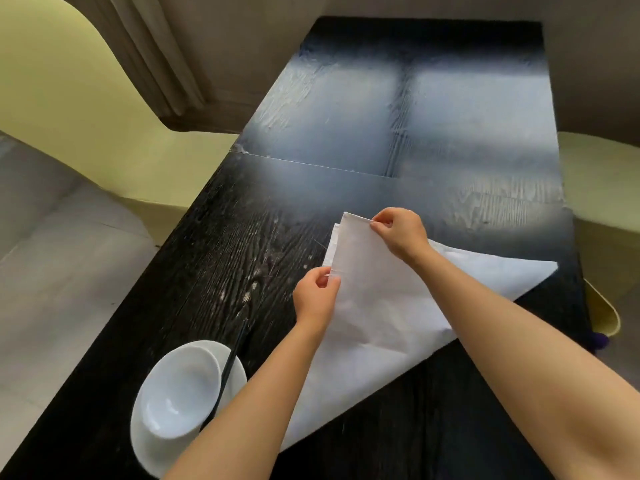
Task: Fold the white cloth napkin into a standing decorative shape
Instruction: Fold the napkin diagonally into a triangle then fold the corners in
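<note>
Your forearms [519, 358] lead in to two hands pinching one turned-over edge of the white cloth napkin [374, 306].

That napkin lies spread on the right half of the dark wooden bench [214, 258], its far corner almost at the bench's right edge and its left edge doubled into a narrow band. Your left hand [317, 294] pinches the near end of the band between thumb and fingers, and your right hand [401, 233] pinches the far end. Expect it to feel light, soft and limp: it probably won't hold a crease unless you press it. Grip at the fold itself, near both ends, so the layers stay aligned. Left of your left forearm, a white bowl [180, 393] sits on a white plate [239, 370] with black chopsticks [232, 362]. Pale yellow-green chairs [69, 116] flank the bench.
</note>
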`<state>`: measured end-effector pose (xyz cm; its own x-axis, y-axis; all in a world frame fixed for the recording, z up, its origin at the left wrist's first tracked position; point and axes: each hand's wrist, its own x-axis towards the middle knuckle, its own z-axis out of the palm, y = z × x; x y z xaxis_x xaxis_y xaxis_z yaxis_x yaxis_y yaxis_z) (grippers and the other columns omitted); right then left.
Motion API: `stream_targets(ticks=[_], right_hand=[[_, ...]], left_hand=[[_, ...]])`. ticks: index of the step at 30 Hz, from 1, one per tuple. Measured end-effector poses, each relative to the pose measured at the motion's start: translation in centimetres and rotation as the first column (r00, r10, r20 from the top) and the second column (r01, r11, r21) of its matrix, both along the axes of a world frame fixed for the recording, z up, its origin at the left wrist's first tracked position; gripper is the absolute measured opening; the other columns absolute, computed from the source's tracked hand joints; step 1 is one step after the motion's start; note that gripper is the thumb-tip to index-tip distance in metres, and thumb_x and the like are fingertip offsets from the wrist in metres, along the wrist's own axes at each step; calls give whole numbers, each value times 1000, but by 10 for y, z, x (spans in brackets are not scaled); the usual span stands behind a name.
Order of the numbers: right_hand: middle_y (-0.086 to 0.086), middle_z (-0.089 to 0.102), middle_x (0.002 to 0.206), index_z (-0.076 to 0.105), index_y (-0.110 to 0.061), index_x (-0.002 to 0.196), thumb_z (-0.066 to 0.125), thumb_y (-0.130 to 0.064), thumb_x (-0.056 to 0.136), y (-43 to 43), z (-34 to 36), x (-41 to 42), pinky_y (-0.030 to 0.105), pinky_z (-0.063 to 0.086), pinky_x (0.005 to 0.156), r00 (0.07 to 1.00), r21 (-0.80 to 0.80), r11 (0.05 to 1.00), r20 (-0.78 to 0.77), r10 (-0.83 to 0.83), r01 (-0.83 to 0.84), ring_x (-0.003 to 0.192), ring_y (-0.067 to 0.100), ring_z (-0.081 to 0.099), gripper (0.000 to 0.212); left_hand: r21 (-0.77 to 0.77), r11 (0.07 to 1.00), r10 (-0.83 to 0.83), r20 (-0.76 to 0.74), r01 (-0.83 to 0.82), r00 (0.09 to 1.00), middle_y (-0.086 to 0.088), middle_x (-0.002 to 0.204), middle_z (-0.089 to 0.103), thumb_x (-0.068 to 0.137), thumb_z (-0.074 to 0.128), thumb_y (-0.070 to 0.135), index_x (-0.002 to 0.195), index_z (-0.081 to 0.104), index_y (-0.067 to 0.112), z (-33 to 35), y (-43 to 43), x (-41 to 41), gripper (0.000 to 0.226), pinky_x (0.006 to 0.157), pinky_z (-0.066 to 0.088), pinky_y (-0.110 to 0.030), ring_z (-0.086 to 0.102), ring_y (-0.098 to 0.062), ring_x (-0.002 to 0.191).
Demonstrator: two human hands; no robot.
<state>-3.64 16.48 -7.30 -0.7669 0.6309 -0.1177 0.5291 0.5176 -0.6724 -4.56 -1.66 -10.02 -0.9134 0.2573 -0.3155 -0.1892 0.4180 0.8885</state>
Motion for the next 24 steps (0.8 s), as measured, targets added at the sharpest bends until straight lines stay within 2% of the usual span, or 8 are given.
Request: stream_targets(ticks=[8, 11, 14, 16, 18, 20, 22, 24], right_hand=[[9, 68, 104, 73, -14, 94, 58, -20, 87, 0, -45, -40, 41, 46, 90, 997, 42, 999, 81, 2, -5, 105, 29, 56, 17], [9, 66, 104, 73, -18, 94, 58, -22, 87, 0, -60, -44, 40, 41, 87, 995, 88, 996, 96, -12, 4, 106, 30, 52, 17], [8, 64, 101, 72, -18, 90, 60, -22, 85, -2, -71, -43, 38, 38, 83, 997, 143, 989, 64, -53, 43, 103, 30, 50, 14], [8, 63, 101, 69, -15, 88, 61, -21, 83, -3, -76, -43, 37, 35, 82, 996, 187, 980, 40, -74, 65, 101, 30, 48, 11], [8, 61, 104, 65, -13, 92, 62, -20, 83, -6, -79, -42, 37, 32, 84, 997, 217, 973, 15, -79, 74, 104, 30, 46, 11], [8, 60, 110, 62, -12, 101, 60, -19, 85, -10, -78, -38, 37, 32, 87, 998, 218, 974, -21, -60, 64, 107, 29, 46, 17], [10, 61, 117, 61, -10, 113, 54, -15, 90, -16, -72, -24, 38, 34, 93, 996, 198, 980, -90, -8, 25, 111, 31, 49, 24], [13, 61, 123, 58, -6, 120, 49, -12, 92, -24, -68, 1, 41, 36, 101, 986, 219, 973, -133, 102, -71, 116, 33, 51, 30]], left_hand=[[-123, 992, -2, -96, -10, 995, 4, 85, 64, 86, 57, 13, 98, 66, 14, -34, 1, -24, 15, 60, 41, -13, 58, -6, 75], [-140, 990, -4, -168, -20, 986, -3, 93, 64, 87, 56, 13, 101, 65, 12, -41, -1, -23, 17, 64, 42, -15, 58, -12, 79], [-163, 986, -11, -237, -29, 971, -2, 96, 60, 89, 55, 12, 108, 62, 11, -43, 1, -19, 20, 64, 43, -11, 55, -11, 80], [-190, 982, -35, -291, -22, 956, -3, 100, 57, 89, 55, 11, 115, 58, 10, -42, 0, -14, 26, 77, 48, -23, 53, -16, 89], [-281, 959, -149, -433, 24, 889, -8, 113, 57, 87, 57, 10, 121, 54, 8, -43, 0, -8, 34, 91, 44, -39, 50, -25, 105], [-454, 885, -369, -538, 109, 758, -11, 131, 53, 87, 58, 14, 129, 50, 11, -46, 3, 3, 42, 100, 36, -46, 46, -30, 122], [-608, 759, -584, -473, 235, 660, -10, 148, 35, 93, 48, 27, 139, 38, 16, -51, 8, 14, 48, 112, 16, -51, 27, -27, 138], [-701, 641, -696, -358, 313, 622, -4, 157, 11, 98, 31, 38, 147, 17, 21, -60, 11, 19, 54, 114, -7, -48, 2, -21, 144]])
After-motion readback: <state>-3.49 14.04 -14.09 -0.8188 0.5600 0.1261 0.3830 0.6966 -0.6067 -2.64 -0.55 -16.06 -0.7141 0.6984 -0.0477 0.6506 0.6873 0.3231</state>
